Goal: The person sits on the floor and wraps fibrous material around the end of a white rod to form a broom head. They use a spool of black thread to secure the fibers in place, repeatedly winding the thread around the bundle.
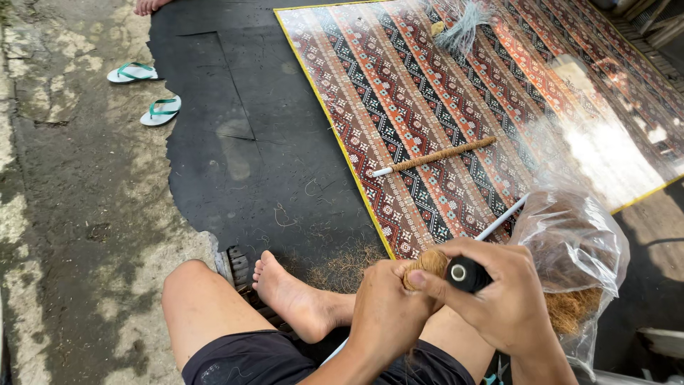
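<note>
My left hand [388, 310] grips a white rod [502, 218] where a wad of brown coconut fibre [427, 262] is bunched around it. My right hand [502, 296] holds a black spool [463, 274] close against that fibre, its open end facing me. The rod's far end sticks out up and to the right, over the mat. A clear plastic bag [573, 242] with more brown fibre in it sits just right of my right hand. My bare foot [292, 296] rests crossed in front of my knee.
A patterned woven mat [456, 93] with a yellow edge lies ahead, on it a fibre-wrapped stick [438, 156] and a pale fibre tuft [463, 28]. Black sheeting [235, 128] covers the ground beside it. Two green-strapped sandals [146, 93] lie on the concrete. Another person's toes [149, 6] show at top.
</note>
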